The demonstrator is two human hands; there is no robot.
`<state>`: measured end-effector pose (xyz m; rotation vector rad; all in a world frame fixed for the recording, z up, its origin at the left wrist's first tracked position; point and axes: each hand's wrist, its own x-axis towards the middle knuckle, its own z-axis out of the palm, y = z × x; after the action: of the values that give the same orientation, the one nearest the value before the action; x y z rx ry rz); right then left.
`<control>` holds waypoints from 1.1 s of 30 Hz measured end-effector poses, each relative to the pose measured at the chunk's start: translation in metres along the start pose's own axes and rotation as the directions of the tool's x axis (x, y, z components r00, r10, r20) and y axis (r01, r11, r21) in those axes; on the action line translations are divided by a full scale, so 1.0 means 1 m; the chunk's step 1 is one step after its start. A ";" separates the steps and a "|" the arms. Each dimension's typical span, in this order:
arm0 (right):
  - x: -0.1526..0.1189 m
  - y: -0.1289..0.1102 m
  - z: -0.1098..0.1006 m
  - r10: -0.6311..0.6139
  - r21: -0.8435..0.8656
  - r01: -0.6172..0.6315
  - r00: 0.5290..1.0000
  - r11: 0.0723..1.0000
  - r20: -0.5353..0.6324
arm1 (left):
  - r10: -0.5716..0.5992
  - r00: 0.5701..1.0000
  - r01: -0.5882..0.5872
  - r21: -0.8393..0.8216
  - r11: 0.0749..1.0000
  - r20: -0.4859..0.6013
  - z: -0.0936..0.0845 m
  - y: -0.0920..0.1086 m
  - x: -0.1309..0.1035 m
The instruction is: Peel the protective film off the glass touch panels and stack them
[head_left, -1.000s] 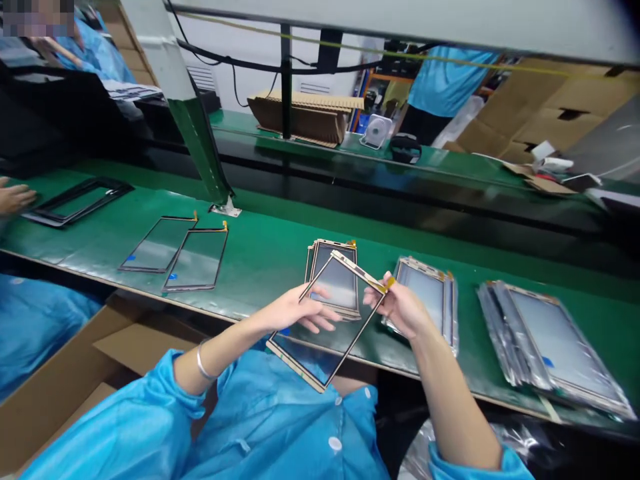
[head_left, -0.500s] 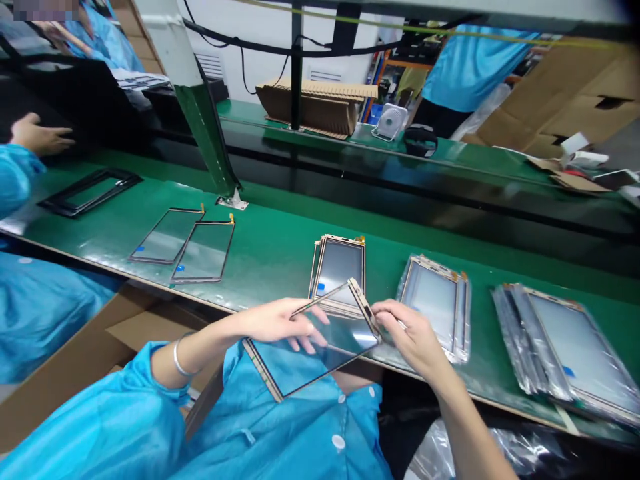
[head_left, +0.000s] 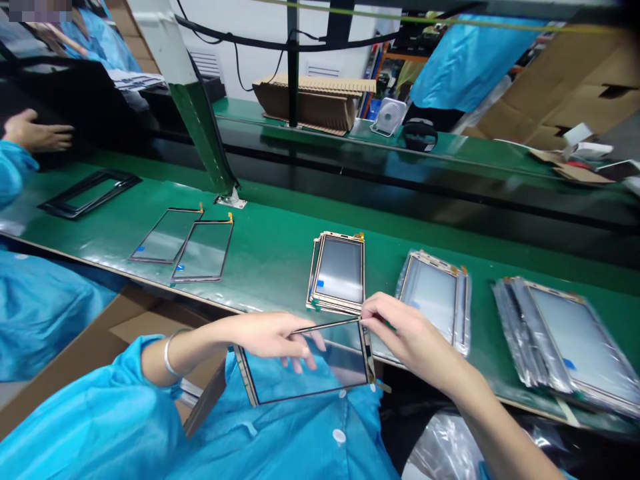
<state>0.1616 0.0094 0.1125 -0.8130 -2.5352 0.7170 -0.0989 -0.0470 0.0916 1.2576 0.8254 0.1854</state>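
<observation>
Over my lap, just off the bench edge, I hold a clear touchscreen glass panel [head_left: 330, 373] with a dark border and a small flex cable at its lower right corner. My left hand [head_left: 280, 339] grips its upper long edge, fingers showing through the glass. My right hand [head_left: 400, 327] pinches the upper right corner between thumb and fingers. Directly beyond lies a stack of panels [head_left: 341, 268] with a blue tab on top. Panels in clear plastic sleeves [head_left: 434, 300] lie right of it, partly behind my right hand.
Further right sits a pile of bagged panels [head_left: 575, 340]. Two bare glass panels [head_left: 205, 252] overlap on the left, with black frames [head_left: 90, 192] beyond. A green post [head_left: 205, 133] rises from the bench [head_left: 270, 247]. A co-worker's hand [head_left: 37, 132] is at far left. An open carton [head_left: 95, 353] stands below.
The glass panel has turned, its right end dropping so that it lies more level. My right hand has shifted from its right side to the upper right corner.
</observation>
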 end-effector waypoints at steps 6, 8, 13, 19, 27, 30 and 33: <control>-0.029 -0.010 0.008 -0.179 -0.157 0.127 0.905 0.979 -0.386 | 0.036 0.991 -0.006 -0.229 0.973 0.127 -0.020 -0.004 0.004; -0.052 -0.016 0.005 0.064 0.196 0.035 0.876 0.980 -0.478 | 0.051 0.987 -0.002 -0.304 0.953 0.153 -0.031 -0.007 0.004; -0.099 -0.021 -0.014 0.610 0.796 -0.024 0.656 0.605 -0.444 | 0.060 0.986 0.005 -0.392 0.920 0.155 -0.050 -0.017 0.000; -0.065 -0.009 -0.010 0.380 0.341 -0.178 0.547 0.923 -0.746 | 0.019 0.998 -0.003 -0.237 0.972 0.065 -0.031 -0.007 -0.001; -0.007 -0.010 0.003 -0.020 -0.028 0.018 0.999 0.999 -0.049 | 0.011 1.000 -0.010 0.149 0.989 -0.006 -0.001 0.009 -0.005; -0.003 -0.014 0.001 -0.033 -0.067 0.033 0.999 0.997 0.004 | 0.036 0.999 -0.029 0.276 0.961 -0.021 0.001 0.014 -0.008; -0.003 -0.015 0.004 -0.051 -0.128 0.051 0.999 0.990 0.005 | 0.040 0.998 -0.025 0.324 0.946 -0.038 0.002 0.017 -0.007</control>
<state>0.1549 -0.0046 0.1174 -0.7862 -2.6151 0.5433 -0.0972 -0.0469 0.1102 1.5811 0.8981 0.1064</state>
